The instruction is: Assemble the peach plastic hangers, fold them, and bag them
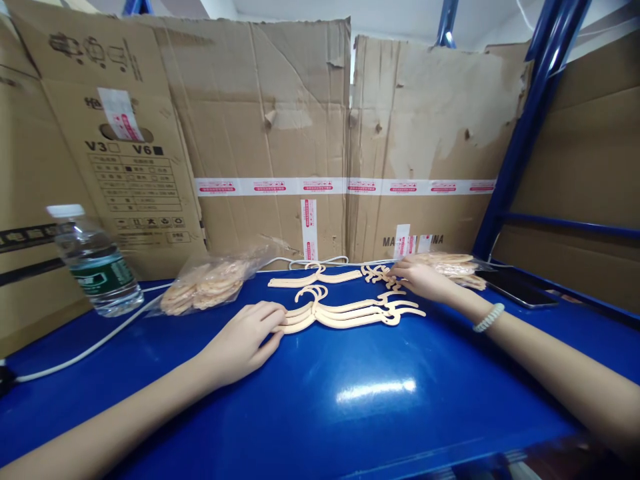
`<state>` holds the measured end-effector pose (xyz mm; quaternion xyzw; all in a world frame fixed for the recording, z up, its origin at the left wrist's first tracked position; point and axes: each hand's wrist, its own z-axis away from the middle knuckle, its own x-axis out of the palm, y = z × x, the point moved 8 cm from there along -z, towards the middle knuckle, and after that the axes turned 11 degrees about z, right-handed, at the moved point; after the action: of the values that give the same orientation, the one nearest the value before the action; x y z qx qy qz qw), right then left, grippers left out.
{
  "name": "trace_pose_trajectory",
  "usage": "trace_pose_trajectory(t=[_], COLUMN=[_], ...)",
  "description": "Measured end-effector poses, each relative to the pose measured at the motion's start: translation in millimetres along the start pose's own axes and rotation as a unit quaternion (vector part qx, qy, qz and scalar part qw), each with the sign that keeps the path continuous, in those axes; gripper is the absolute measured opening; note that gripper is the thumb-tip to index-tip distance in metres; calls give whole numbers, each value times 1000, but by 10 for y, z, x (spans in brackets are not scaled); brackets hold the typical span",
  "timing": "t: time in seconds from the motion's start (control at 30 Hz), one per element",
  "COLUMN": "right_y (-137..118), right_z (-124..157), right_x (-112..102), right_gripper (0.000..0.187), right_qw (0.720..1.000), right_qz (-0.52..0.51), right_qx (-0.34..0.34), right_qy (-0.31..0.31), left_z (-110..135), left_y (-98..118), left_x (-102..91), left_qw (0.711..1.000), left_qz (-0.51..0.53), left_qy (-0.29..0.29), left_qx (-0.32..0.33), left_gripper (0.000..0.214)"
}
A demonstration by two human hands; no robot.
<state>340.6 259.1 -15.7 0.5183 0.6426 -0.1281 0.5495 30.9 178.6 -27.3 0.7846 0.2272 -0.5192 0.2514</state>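
Observation:
On the blue tabletop lie several beige plastic clothes hangers (345,315), side by side, with their hooks toward the back. My left hand (253,337) is closed around their left ends, thumb in front and fingers behind. Curved beige hook pieces (404,310) sit at the hangers' right ends. My right hand (423,277) reaches to a small pile of beige hook pieces (379,275), fingers bent and pressed together at its right side. Whatever is between those fingertips is hidden. Behind the front hangers rests another group of beige hangers (313,279).
A clear bag of beige parts (205,283) lies at left, beside a water bottle (97,267). Another bag of parts (457,267) and a dark phone (517,288) are at right. Cardboard sheets (270,133) wall off the back; a white cable (85,353) crosses the left.

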Motion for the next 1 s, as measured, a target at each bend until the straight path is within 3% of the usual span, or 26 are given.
trace_pose_trajectory(t=[0.63, 0.83, 1.0], right_y=[-91, -81, 50], right_z=[-10, 5, 43], right_x=[-1, -19, -105], right_gripper=[24, 26, 26], right_qw=[999, 999, 986], right_qz=[37, 14, -84], right_qx=[24, 16, 76], right_qy=[-18, 32, 119], left_z=[8, 8, 19], left_y=[-22, -6, -16], left_x=[-34, -43, -46], left_qw=[1000, 1000, 1000], left_qz=[1, 7, 11], left_qy=[14, 13, 20], left_qx=[-1, 1, -6], left_gripper=[19, 18, 17])
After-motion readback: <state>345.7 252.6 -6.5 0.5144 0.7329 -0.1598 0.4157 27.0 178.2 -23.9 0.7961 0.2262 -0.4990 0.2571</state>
